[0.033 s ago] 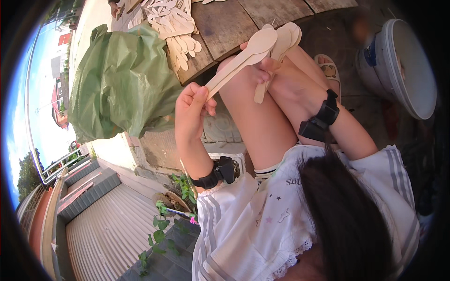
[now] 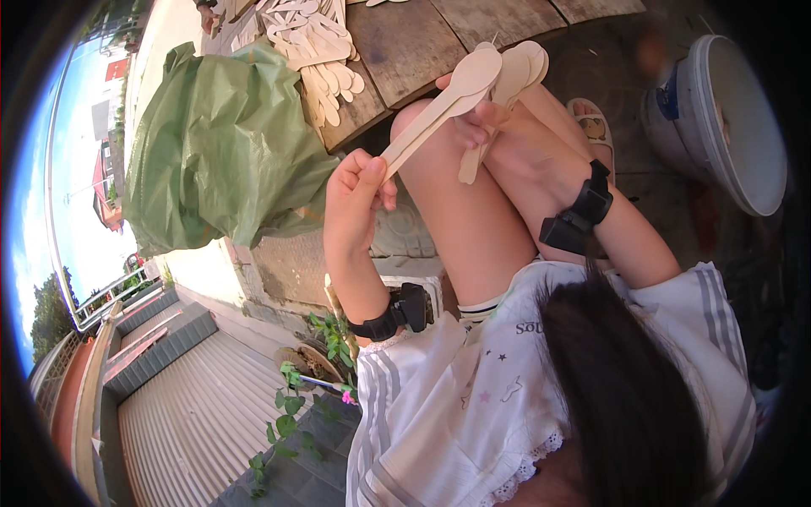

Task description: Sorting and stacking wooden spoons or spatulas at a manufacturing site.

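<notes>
My left hand (image 2: 359, 190) pinches the handle ends of a few flat wooden spoons (image 2: 443, 103), thumb on top. Their rounded bowls point up and to the right, toward my other hand. My right hand (image 2: 480, 127), partly hidden behind these spoons, is closed round a second bunch of wooden spoons (image 2: 517, 74). The bowls of that bunch fan out above the fingers, and a handle sticks out below. Both bunches are over my bare knees, with the bowls overlapping or nearly touching in view.
A wooden table (image 2: 405, 51) stands in front, bearing a heap of pale wooden spoons (image 2: 317, 51). Beside it on the left bulges a green plastic sack (image 2: 224, 152). At right is a white bucket (image 2: 714, 127). Another person's hand (image 2: 207, 17) shows at the far left. Potted plants (image 2: 291, 414) grow at lower left.
My left hand has shifted slightly right, bringing its spoons a little with it. My right hand stays almost where it was.
</notes>
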Tool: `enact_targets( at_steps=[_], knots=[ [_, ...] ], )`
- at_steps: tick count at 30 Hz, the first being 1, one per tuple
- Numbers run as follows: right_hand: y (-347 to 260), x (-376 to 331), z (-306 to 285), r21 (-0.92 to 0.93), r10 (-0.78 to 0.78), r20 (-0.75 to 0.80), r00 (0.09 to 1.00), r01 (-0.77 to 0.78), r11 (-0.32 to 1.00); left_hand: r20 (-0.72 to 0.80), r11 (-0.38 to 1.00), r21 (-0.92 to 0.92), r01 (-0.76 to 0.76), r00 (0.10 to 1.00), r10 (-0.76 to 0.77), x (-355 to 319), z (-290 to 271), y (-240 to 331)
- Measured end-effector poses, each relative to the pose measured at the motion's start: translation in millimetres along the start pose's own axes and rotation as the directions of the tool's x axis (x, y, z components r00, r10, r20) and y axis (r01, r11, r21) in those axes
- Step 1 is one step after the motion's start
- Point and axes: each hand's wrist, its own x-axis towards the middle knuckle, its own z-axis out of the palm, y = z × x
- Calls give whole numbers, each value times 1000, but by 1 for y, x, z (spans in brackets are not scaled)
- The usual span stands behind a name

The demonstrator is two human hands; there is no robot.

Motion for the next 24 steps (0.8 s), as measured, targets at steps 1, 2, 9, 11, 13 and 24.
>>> enact_targets(
  at_steps=[1,2,9,11,13,24],
  knots=[
    [-4,1,3,18,-41,42,998,40,999,37,998,-36,56,998,-55,-2,5,-10],
    [-9,1,1,11,-45,36,998,45,999,47,998,-39,58,997,-56,0,12,-21],
    [-6,0,-4,40,94,-3,996,-94,995,141,982,-115,149,981,-132,-15,49,-46],
    [-4,0,-2,72,98,-36,995,-95,993,103,993,-68,101,990,-93,-17,55,-45],
    [-7,0,1,92,104,-47,993,-99,991,80,996,-63,69,995,-64,-20,60,-47],
    [-13,-2,-3,108,58,3,998,-58,992,37,982,-187,20,999,-14,-23,61,-59]
  ],
)
